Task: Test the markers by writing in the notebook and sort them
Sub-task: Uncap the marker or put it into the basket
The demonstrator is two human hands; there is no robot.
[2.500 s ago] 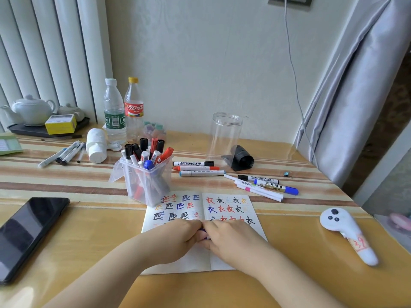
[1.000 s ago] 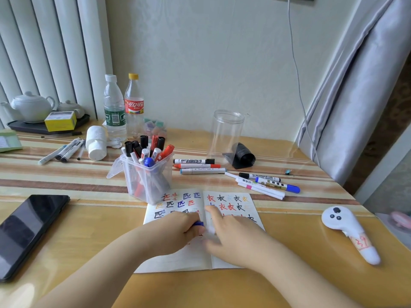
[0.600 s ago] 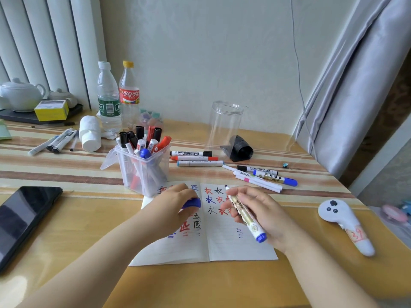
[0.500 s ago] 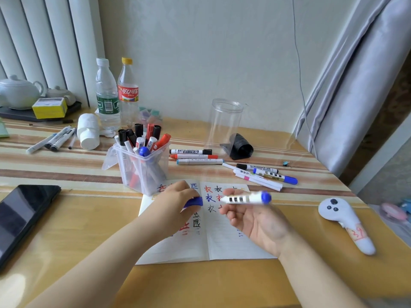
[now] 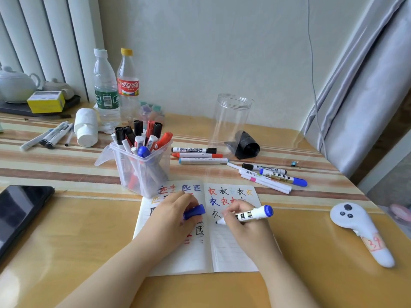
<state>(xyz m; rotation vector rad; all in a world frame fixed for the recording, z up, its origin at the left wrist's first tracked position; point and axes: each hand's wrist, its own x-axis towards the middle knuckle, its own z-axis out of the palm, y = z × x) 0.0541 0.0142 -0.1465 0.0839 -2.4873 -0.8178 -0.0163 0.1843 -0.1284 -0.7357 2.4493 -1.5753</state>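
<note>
Blue marker (image 5: 249,215) was gripped in your right hand (image 5: 246,227), tip at the notebook (image 5: 233,252) page; left hand (image 5: 171,218) clutched its cap (image 5: 194,211). Your resting palms risked smearing fresh ink.

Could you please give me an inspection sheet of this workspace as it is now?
Surface: striped table under a clear cover.
Job's things: open notebook with test characters; marker, tip at the page; blue cap; tub of markers; loose markers.
Clutter: phone, bottles, empty jar, white controller.
Grippers: right hand grips the marker; left hand holds the cap.
Cables: wall cable.
Surroundings: curtain, blinds.
</note>
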